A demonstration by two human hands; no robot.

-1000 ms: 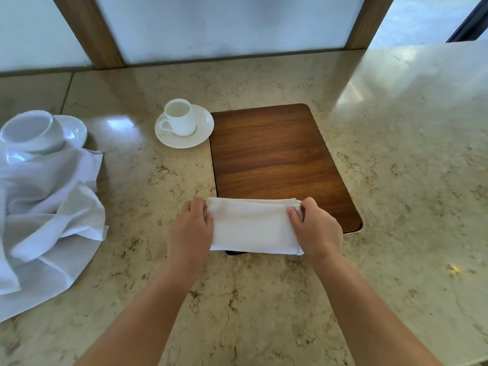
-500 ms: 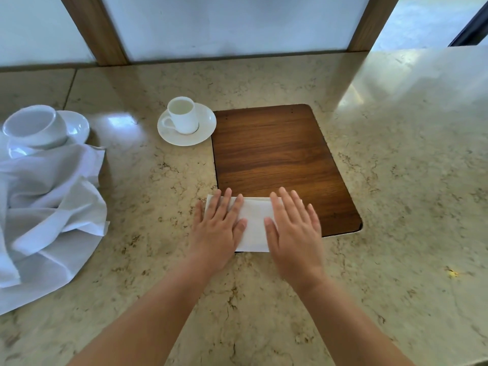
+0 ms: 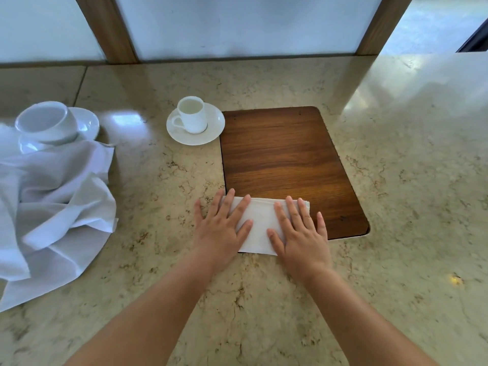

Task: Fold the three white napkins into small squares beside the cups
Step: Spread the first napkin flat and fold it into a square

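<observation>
A folded white napkin lies across the near left corner of the wooden board, partly on the marble counter. My left hand presses flat on its left part with fingers spread. My right hand presses flat on its right part, fingers straight. A small white cup stands on a saucer just left of the board's far corner. A heap of unfolded white napkins lies at the left, next to a larger white cup on its saucer.
The marble counter stretches wide to the right and near me. Frosted window panels with wooden posts close off the far edge.
A second ago both hands gripped the napkin's ends. They then laid flat on it, and now they have slid apart, showing more of the napkin between them.
</observation>
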